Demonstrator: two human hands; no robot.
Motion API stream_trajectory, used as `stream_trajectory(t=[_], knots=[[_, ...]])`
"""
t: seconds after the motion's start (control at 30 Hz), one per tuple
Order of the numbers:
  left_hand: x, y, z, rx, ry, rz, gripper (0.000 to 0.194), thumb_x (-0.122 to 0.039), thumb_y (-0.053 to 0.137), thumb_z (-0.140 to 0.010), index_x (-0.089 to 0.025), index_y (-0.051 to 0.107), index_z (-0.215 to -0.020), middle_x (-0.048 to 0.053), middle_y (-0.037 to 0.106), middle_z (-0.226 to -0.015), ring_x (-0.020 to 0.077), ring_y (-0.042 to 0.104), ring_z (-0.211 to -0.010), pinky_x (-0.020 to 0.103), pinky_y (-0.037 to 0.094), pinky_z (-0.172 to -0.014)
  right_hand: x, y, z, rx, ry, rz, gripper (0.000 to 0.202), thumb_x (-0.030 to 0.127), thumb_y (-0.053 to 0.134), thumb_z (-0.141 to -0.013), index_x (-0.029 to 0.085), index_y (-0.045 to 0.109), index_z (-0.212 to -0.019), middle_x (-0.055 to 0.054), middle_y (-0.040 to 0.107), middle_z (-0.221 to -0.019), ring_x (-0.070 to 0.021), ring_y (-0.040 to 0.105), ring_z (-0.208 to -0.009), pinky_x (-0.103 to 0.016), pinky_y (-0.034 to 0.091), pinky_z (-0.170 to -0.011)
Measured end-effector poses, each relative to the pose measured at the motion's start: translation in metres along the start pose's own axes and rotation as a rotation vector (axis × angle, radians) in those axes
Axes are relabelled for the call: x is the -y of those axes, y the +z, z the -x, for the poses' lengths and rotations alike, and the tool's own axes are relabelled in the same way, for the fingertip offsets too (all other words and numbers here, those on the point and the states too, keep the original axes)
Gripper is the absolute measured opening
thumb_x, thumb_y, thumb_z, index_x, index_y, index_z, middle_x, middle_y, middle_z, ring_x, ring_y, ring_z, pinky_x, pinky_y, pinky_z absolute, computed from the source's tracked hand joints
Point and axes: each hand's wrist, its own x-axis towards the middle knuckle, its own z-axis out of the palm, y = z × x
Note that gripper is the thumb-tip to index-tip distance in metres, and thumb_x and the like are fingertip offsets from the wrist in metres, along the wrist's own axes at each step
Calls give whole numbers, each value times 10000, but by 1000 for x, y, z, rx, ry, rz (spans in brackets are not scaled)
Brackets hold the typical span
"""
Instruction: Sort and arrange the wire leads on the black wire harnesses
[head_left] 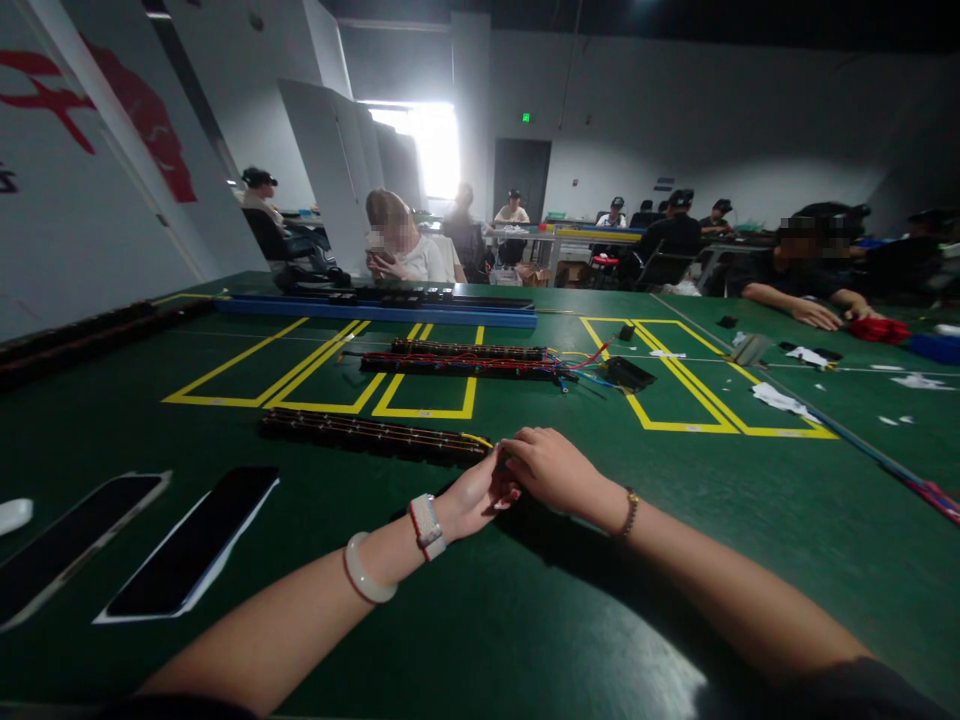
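A long black strip assembly [367, 432] with thin copper-coloured lines lies on the green table, a yellow wire at its right end. My left hand [480, 492] is at that right end, its fingers curled; what they hold, if anything, is too small to tell. Touching it from the right, my right hand [551, 468] has its fingers bent down over the same spot, their tips hidden. Farther back lies a second black strip assembly [457, 363] with red and blue wires, and a black box-shaped part [630, 373] sits by its wire ends.
Two phone-like dark slabs [196, 545] lie at the left. Behind are a blue rail [375, 312] and yellow tape outlines [424, 413]. White scraps [780, 400] and a person's hands near red cloth [879, 330] are at the right. Other people sit beyond the table.
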Motion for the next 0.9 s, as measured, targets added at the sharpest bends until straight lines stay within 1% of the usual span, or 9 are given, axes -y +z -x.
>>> stream_trajectory(t=[0.07,0.17,0.3,0.4,0.5,0.6,0.7,0.8,0.9], knots=[[0,0,1,3,16,12,269,-420,403,-933,-176,474,-845,-32,518,-631,59,503,-492,160,279,-419,-2,-5,0,-18,49,-19,201,312,523,-902,161,632,-979,-68,600,-881,-176,552,-804,-294,374,-711],[-1,0,2,5,10,-3,265,-435,405,-929,-183,484,-910,-23,535,-665,61,500,-494,160,270,-412,-3,0,-1,3,65,17,199,328,608,-849,159,631,-952,-68,610,-873,-194,562,-808,-295,377,-691],[-3,3,5,11,-9,-10,289,-440,363,-941,-179,486,-922,-2,563,-713,62,506,-509,160,279,-419,-3,12,-2,69,59,53,115,218,570,-866,143,619,-938,-78,634,-869,-183,578,-777,-287,380,-684],[-2,6,7,15,27,-28,246,-404,399,-937,-177,493,-927,-1,578,-742,66,515,-523,173,324,-455,-3,10,-3,85,82,56,111,161,526,-880,142,617,-940,-75,633,-845,-169,584,-747,-281,376,-673],[1,9,8,39,81,-82,159,-304,477,-911,-150,514,-902,14,598,-766,72,535,-561,193,381,-518,-7,3,-4,48,74,74,203,182,544,-878,186,609,-1070,-62,615,-866,-172,578,-763,-277,370,-665],[5,11,9,77,130,-171,115,-248,520,-884,-136,507,-903,23,613,-771,74,554,-571,195,394,-536,-16,4,-6,11,63,124,326,183,536,-885,240,574,-1203,-67,598,-908,-183,561,-807,-281,365,-687],[7,12,12,105,129,-274,156,-301,490,-903,-158,450,-954,48,644,-809,88,586,-566,184,364,-482,-26,15,-10,18,51,161,363,174,507,-902,240,557,-1255,-84,593,-931,-190,546,-836,-288,360,-712],[7,15,15,102,95,-334,197,-370,442,-920,-176,410,-929,65,657,-788,96,593,-538,174,339,-444,-33,29,-13,53,16,170,386,195,507,-908,226,532,-1292,-95,592,-948,-197,538,-853,-295,356,-730],[6,17,18,70,88,-323,183,-334,395,-940,-158,439,-909,57,640,-740,96,592,-532,181,368,-465,-34,41,-14,89,-8,163,382,225,507,-913,235,527,-1294,-90,592,-948,-198,535,-855,-296,352,-734]])
